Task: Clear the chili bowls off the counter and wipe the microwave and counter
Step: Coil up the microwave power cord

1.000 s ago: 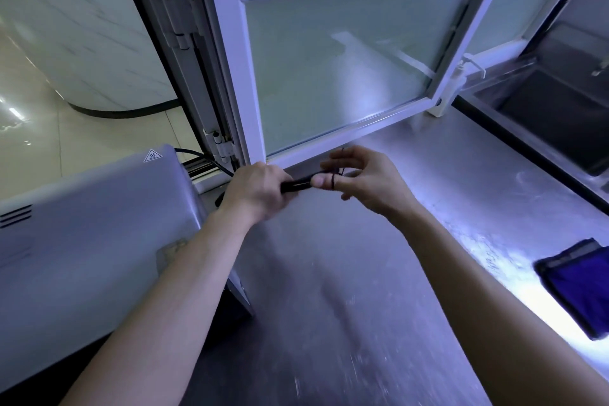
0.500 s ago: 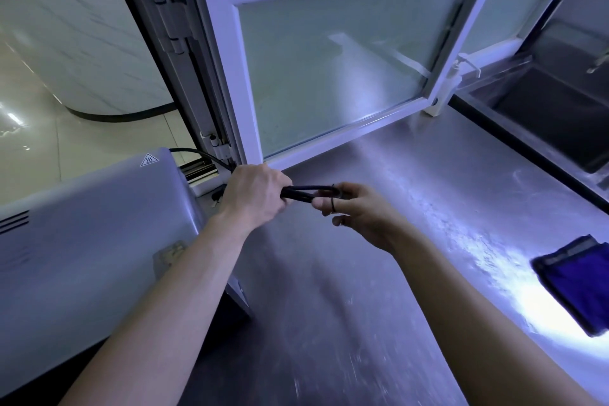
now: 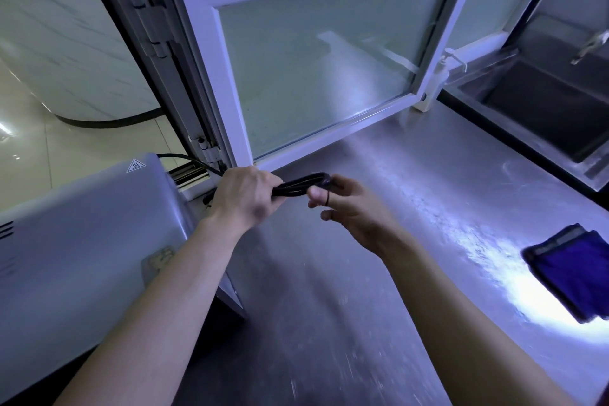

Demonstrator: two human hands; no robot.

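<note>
on the steel counter [image 3: 362,290] the heavy microwave [image 3: 82,241] sits at the left. the left hand [image 3: 245,198] grips its bendy black cord [image 3: 301,186]; the right hand [image 3: 352,212] pinches the loop end.

The scuffed stainless-steel surface [image 3: 329,290] bears a boxy silver microwave [image 3: 82,241] left of the left hand [image 3: 245,198], a dark-blue cloth [image 3: 573,270] beyond the right hand [image 3: 352,212].

Comm. kitchen: s/s counter [image 3: 329,290], sink [image 3: 543,115], microwave [image 3: 82,241].
</note>
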